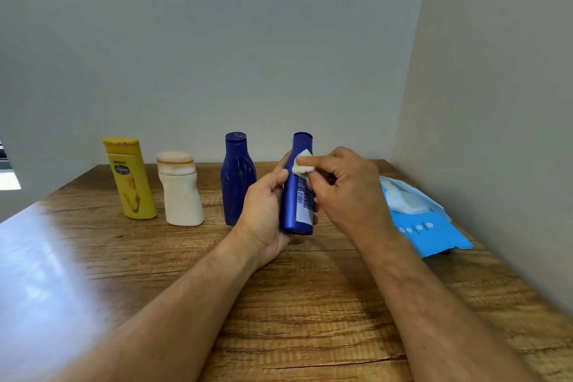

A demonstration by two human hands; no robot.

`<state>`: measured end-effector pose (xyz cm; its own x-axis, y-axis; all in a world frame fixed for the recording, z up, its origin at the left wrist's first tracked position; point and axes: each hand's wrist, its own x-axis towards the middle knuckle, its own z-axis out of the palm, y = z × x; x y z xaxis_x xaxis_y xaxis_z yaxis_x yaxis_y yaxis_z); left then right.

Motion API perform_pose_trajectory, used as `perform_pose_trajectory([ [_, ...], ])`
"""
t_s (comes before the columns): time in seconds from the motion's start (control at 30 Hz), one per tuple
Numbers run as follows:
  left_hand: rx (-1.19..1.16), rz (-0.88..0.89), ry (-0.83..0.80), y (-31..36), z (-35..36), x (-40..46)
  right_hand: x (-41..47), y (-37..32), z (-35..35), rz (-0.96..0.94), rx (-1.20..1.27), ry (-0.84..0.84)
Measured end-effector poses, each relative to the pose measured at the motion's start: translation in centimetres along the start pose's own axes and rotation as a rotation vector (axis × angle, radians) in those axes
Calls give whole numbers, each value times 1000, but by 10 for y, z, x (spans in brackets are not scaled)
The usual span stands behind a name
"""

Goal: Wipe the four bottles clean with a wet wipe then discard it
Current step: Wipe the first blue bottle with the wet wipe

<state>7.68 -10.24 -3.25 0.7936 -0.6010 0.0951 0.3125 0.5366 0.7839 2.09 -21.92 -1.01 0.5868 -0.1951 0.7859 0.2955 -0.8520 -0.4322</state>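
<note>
Head view: we have the slim blue bottle (297, 195) lifted off the wooden table (279, 304), held roughly upright with its cap on top. Our left hand (263, 211) wraps its fingers round the lower body of that bottle, thumb on the near side. Our right hand (344, 186) pinches a folded wet wipe (302, 163) and presses it against the bottle's upper part, just below the cap (the label faces us). Just left of the held bottle stands a wider blue bottle (237, 180), then farther left a white bottle (181, 192) and a yellow bottle (130, 178), all upright. Right of the held bottle lies a blue wipe packet (428, 226), a sheet poking out.
</note>
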Motion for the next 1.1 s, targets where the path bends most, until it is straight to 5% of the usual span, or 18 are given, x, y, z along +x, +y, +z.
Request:
perform_pose_trajectory([
  [0.1,28,-14,41,1,1,-1,-1,2,-1,-22,41,9],
  [0.33,-92,-48,108,4,0,-2,-9,0,-5,-70,164,-333],
  [0.6,-55,-11,85,5,3,-2,-1,-1,1,84,6,-23],
  [0.83,66,1,70,3,6,-8,-5,8,-15,20,207,-328],
  [1.1,153,2,75,3,11,-7,4,7,-5,184,208,83],
])
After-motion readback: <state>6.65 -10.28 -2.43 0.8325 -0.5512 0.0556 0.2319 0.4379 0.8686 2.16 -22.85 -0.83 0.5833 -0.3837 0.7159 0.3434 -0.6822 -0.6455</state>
